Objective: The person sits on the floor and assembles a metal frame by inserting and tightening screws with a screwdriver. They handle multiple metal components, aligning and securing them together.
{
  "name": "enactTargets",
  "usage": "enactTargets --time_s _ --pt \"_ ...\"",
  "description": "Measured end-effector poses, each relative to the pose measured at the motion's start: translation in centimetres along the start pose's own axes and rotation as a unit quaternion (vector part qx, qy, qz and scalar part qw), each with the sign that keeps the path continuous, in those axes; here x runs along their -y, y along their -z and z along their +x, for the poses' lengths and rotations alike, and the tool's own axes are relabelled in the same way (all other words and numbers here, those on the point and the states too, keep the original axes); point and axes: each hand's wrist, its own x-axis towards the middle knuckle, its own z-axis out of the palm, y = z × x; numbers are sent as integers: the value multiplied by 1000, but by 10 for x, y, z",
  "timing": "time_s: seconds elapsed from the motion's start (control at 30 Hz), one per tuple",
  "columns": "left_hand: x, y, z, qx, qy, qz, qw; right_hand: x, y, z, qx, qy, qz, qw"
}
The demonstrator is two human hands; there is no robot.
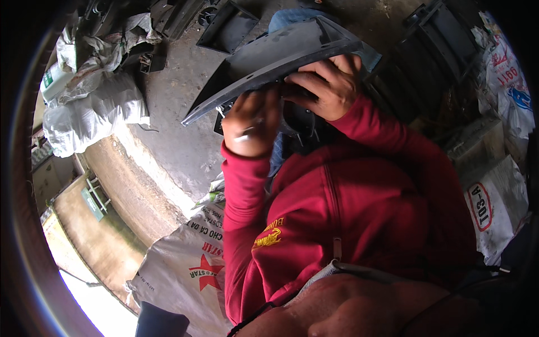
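A large dark grey plastic housing (281,53), with raised side walls, is tilted in front of my chest. My right hand (331,87) grips its near edge, fingers bent over and under the rim. Against the same edge, further left, is my left hand (250,121), smeared by motion; its fingers are partly hidden under the housing, so what they hold does not show. Beside those fingers a small shiny bit sticks out below the rim. Under my hands hangs a round black part (298,119), mostly in shadow.
More dark plastic frames lie at the top, one a rectangular tray (227,28), with others stacked at the right (443,45). White wrapped bundles (95,112) stand at the left. A printed sack (179,264) lies near my left arm, another sack (497,208) at the right.
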Motion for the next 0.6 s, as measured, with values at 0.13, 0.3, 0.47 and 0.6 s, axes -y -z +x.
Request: enactTargets --time_s 0.13,0.3,0.47,0.6 --pt "15 -7 -46 -147 320 -425 834 1 -1 -2 19 20 9 1000" --pt "-21 4 -32 -149 218 -267 927 2 -1 -2 9 4 25 1000" --pt "-25 -4 -11 -72 68 14 995 1 3 -2 29 7 25 999" --pt "-46 1 14 3 60 152 987 4 -1 -5 25 -6 26 999"
